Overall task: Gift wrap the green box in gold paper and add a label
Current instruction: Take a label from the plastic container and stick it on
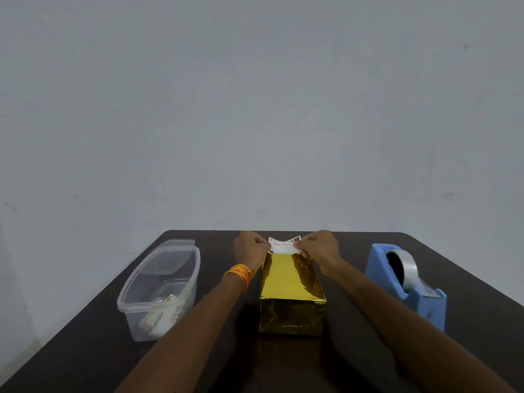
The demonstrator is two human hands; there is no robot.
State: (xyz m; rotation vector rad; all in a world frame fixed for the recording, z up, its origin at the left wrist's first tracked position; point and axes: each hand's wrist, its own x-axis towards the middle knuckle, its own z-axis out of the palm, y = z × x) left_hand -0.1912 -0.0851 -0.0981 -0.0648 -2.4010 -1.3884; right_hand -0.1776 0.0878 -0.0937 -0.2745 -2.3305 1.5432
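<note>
The box lies in the middle of the dark table, fully covered in shiny gold paper, its long side running away from me. A small white label with red writing is held above the box's far end. My left hand pinches the label's left edge and my right hand pinches its right edge. The label sags a little in the middle. None of the box's green surface shows.
A clear plastic tub with its lid behind it and a few paper scraps inside stands to the left. A blue tape dispenser with a grey roll stands to the right. The dark table ends just behind my hands, in front of a plain wall.
</note>
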